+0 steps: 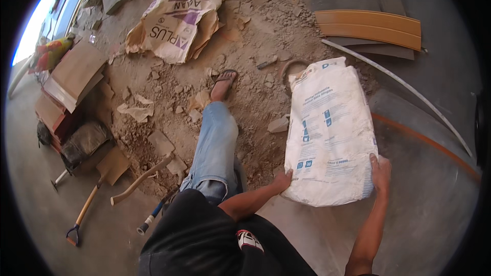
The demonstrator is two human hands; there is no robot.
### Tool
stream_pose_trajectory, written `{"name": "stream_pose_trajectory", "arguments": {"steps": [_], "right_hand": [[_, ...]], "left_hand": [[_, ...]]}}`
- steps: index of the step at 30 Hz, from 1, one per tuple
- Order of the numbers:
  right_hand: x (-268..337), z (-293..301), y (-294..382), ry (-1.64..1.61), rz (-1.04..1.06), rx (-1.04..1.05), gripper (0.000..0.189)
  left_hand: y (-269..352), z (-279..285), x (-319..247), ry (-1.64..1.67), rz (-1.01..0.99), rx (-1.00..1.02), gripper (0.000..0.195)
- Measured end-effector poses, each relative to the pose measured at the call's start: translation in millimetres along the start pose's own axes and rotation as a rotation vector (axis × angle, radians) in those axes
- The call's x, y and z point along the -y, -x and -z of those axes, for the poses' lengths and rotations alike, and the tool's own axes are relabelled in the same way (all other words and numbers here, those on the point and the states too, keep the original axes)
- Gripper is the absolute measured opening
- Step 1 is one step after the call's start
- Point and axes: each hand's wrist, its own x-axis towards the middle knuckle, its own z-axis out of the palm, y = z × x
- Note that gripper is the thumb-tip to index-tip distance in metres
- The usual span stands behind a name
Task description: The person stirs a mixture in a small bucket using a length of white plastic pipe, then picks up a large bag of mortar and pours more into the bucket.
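A large white mortar sack (330,134) with blue print spans the space between my hands, right of my body. My left hand (282,182) grips its lower left edge, thumb on the face. On the opposite side, my right hand (380,171) holds the lower right edge, fingers hidden behind it. The far end of the sack lies by a round rim (290,68), partly covered by it. Whether the sack is full or how far it is off the floor cannot be told.
Soil and rubble (253,96) spread around my sandalled foot (225,80). A crumpled paper sack (176,23) lies ahead. At left are a shovel (86,203), a wooden stick (142,180) and stacked boards (74,71). Right are orange planks (368,28) and a long pale pipe (406,88).
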Motion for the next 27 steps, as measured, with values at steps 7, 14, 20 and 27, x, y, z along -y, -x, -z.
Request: {"name": "stream_pose_trajectory", "arguments": {"steps": [7, 14, 20, 27], "right_hand": [[-7, 5, -1, 0.052, -0.019, 0.034, 0.039], [-33, -5, -2, -0.042, -0.01, -0.051, 0.041], [-33, -5, 3, -0.068, -0.021, -0.045, 0.041], [-24, -2, 15, -0.045, -0.004, -0.037, 0.042]], "left_hand": [[31, 13, -37, -0.03, 0.037, 0.101, 0.071], [11, -20, -8, -0.033, -0.004, 0.046, 0.07], [9, -15, -12, -0.016, 0.007, 0.134, 0.069], [3, -16, -8, -0.023, 0.041, 0.124, 0.069]]}}
